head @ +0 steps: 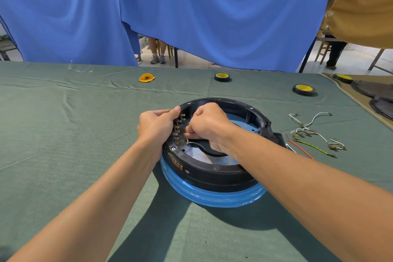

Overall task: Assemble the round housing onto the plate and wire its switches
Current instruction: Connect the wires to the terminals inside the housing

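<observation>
Fingers (190,129) of the right hand (209,127) are curled inside the round housing (212,173) and pinch the end of a white lead (194,142). The left hand (157,125) grips the housing's left wall from outside, thumb over the rim.

Nearest the table's front edge, the blue plate (212,197) lies flat on the green-covered table (85,134). The black housing sits on top of it, the plate's rim showing all round the near side. Seating appears complete; wiring is judged the step in hand.

Critical relation: the row of switch terminals (179,130) lines the inner left wall and lies just left of the right fingertips, its long axis running near to far. The right hand is the nearer to the terminals from inside; the left is across the wall from them and serves as a brace. The lead trails from the pinch toward the housing's near centre. Which tab the lead is meant for cannot be told, nor whether its end is already on one.

Further out, toward the table's right edge, loose leads (314,134) lie well apart from the housing: white ones, a red one, a green-yellow one. Along the far edge stand rolls of black tape (222,77). A blue curtain (212,17) hangs behind.
</observation>
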Demonstrator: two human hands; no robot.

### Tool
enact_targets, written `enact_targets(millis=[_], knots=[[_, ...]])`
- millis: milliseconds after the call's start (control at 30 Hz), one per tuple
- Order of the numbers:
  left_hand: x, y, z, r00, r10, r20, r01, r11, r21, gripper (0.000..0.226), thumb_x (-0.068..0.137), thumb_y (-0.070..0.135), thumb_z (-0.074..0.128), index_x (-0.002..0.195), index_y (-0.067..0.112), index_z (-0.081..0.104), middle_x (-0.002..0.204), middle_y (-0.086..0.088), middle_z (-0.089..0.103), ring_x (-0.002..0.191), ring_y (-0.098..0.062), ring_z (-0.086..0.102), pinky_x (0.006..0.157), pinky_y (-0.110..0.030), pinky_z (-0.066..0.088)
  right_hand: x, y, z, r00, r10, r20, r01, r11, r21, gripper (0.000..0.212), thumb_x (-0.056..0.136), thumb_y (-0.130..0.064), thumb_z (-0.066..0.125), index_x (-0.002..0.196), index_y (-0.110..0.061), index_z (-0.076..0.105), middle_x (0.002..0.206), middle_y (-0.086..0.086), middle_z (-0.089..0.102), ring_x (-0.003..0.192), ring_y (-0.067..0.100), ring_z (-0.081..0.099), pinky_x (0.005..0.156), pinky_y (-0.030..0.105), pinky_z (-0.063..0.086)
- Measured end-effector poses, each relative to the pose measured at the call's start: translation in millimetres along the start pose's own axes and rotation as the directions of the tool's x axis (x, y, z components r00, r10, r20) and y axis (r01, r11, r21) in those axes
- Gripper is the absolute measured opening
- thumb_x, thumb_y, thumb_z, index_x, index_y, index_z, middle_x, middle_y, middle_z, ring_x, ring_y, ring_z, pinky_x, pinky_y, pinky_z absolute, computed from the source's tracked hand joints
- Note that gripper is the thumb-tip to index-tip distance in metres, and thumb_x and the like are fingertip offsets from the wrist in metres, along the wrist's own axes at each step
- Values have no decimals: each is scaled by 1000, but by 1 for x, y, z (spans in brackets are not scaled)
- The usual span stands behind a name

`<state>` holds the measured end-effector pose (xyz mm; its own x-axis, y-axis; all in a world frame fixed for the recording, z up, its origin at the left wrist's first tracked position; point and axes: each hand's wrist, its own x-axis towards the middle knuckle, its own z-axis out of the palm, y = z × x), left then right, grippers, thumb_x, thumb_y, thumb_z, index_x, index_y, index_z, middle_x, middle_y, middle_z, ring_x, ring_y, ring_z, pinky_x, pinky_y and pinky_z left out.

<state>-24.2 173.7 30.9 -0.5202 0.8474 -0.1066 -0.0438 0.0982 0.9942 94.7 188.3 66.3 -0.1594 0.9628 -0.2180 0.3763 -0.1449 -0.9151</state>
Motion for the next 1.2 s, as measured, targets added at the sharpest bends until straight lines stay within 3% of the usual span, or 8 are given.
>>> enact_targets(millis=[633, 733, 800, 867, 1000, 1200], knots=[[-1, 1, 2, 1000, -22, -13, 22, 1000, -16, 20, 83, 32, 79, 91, 14, 79, 89, -16, 75, 87, -35, 73, 84, -50, 59, -8, -9, -1, 998, 39, 40, -40, 999, 16, 26, 83, 12, 62, 107, 3, 65, 113, 22, 62, 82, 32, 72, 72, 35, 61], [-4, 2, 0, 1000, -9, 5, 10, 1000, -19, 19, 83, 29, 79, 92, 12, 79, 85, -14, 76, 83, -34, 73, 82, -51, 60, -6, -5, -1, 999, -41, 30, 45, 992, -121, 18, 87, 5, 63, 103, -3, 66, 110, 17, 64, 80, 26, 72, 69, 31, 61], [-6, 3, 0, 1000, -4, 24, 5, 1000, -23, 16, 83, 27, 80, 90, 13, 79, 81, -13, 76, 78, -31, 74, 81, -51, 61, -6, -3, -4, 992, -123, 38, 128, 956, -264, 6, 87, -3, 66, 90, -9, 66, 103, 13, 67, 87, 27, 70, 79, 39, 60], [-7, 4, -1, 1000, 3, 26, -3, 1000, -16, 13, 82, 26, 80, 87, 14, 79, 79, -12, 76, 73, -30, 73, 79, -50, 61, -9, -2, -9, 980, -186, 69, 199, 912, -360, 12, 84, -12, 72, 79, -17, 63, 99, 7, 67, 95, 24, 64, 83, 40, 56], [-7, 5, 0, 1000, 16, 21, -16, 1000, -6, 11, 82, 25, 80, 84, 14, 79, 78, -11, 76, 71, -29, 73, 76, -46, 62, -13, -3, -18, 948, -279, 154, 318, 840, -439, 12, 83, -22, 76, 85, -27, 66, 101, -3, 60, 95, 16, 51, 76, 31, 40], [-6, 3, 0, 999, 26, 19, -25, 999, -30, 8, 82, 23, 80, 79, 15, 77, 69, -8, 75, 56, -21, 72, 54, -32, 58, -12, -3, -15, 934, -250, 255, 345, 814, -468, 14, 86, -17, 71, 98, -22, 76, 102, -1, 69, 96, 16, 61, 74, 25, 46]])
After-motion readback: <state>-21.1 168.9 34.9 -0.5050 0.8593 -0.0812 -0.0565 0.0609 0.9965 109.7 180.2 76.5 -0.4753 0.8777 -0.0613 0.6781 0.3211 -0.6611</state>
